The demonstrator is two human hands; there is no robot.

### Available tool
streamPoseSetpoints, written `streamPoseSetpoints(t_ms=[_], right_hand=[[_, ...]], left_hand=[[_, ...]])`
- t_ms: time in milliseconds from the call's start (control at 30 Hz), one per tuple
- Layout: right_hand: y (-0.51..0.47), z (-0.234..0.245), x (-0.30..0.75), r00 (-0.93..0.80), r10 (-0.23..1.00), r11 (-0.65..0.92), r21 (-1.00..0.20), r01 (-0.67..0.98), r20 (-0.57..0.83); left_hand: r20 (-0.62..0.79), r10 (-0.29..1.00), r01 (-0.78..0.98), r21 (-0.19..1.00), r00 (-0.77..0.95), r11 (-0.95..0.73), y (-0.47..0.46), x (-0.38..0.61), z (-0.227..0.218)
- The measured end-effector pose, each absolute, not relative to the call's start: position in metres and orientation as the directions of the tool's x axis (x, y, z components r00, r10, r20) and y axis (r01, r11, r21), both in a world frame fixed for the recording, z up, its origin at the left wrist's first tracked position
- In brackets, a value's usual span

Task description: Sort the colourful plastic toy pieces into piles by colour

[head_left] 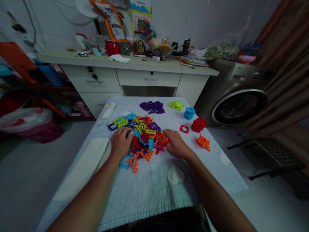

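A mixed pile of plastic interlocking pieces [143,132], in red, orange, blue, purple and lime, lies mid-table. My left hand [121,143] rests at the pile's left side, its thumb apart from the fingers. On the other side, my right hand [177,143] has its fingers stretched to the pile's edge, touching or just beside an orange piece [163,139]. Sorted by colour, further groups lie beyond: purple pieces [152,107], lime pieces [176,105], blue pieces [189,113], red pieces [199,124] and orange pieces [203,142]. One red square frame [184,129] lies apart.
A pale cloth [154,190] covers the table. At its left side lie a long whitish strip [82,167] and a small white box [109,110]. A white desk [149,66] with jars and papers stands behind, a washing machine [238,93] at right, a pink bin [33,125] at left.
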State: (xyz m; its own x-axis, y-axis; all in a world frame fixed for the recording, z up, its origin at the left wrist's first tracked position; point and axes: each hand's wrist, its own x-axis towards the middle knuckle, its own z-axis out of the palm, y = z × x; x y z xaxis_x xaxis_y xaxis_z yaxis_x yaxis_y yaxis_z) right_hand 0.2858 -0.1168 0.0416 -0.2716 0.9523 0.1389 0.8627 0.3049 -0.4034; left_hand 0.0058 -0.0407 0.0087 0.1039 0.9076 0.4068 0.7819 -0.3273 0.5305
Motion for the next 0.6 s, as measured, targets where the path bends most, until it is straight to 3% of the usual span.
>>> streamPoseSetpoints(t_ms=[333, 600], right_hand=[[-0.118, 0.039, 0.295, -0.204, 0.97, 0.24, -0.388, 0.89, 0.132], [-0.136, 0.054, 0.336, 0.051, 0.978, 0.009, -0.284, 0.959, 0.203]], left_hand=[[0.419, 0.9, 0.78, 0.52, 0.123, -0.348, -0.037, 0.005, 0.006], [0.412, 0.904, 0.779, 0.527, 0.116, -0.34, -0.039, 0.005, 0.007]])
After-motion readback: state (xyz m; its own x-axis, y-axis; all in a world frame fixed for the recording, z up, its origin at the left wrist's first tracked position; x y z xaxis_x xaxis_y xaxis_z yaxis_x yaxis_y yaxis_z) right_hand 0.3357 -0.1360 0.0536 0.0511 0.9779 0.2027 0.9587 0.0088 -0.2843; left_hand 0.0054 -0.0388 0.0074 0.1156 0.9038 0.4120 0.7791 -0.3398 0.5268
